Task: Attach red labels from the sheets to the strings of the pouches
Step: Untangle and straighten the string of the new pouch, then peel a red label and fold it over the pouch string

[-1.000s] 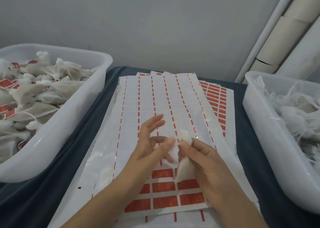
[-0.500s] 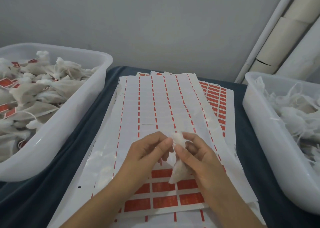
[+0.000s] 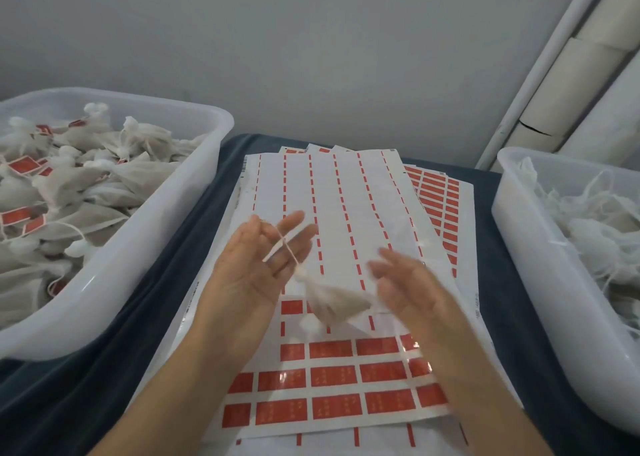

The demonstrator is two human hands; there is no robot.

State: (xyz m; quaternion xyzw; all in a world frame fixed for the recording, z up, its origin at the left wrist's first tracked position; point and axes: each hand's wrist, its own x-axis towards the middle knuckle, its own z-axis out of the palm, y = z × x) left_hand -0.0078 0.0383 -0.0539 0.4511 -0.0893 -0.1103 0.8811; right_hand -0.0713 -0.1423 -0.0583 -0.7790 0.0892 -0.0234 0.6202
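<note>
Tubs: two translucent white plastic tubs; left tub (image 3: 145,247) heaped with labelled pouches, right tub (image 3: 540,282) with unlabelled ones.
Sheets: several overlapping white label sheets (image 3: 346,195); exact count unclear; red labels (image 3: 332,376) remain in near rows.
Pouch: one small beige mesh pouch (image 3: 334,303) between the hands above the sheets, long axis slanting, tied neck up-left.
String: white string (image 3: 287,247) runs up-left across left fingers.
Left hand (image 3: 256,268): fingers spread, string draped.
Right hand (image 3: 412,289): blurred, fingers spread, beside the pouch; contact unclear.
</note>
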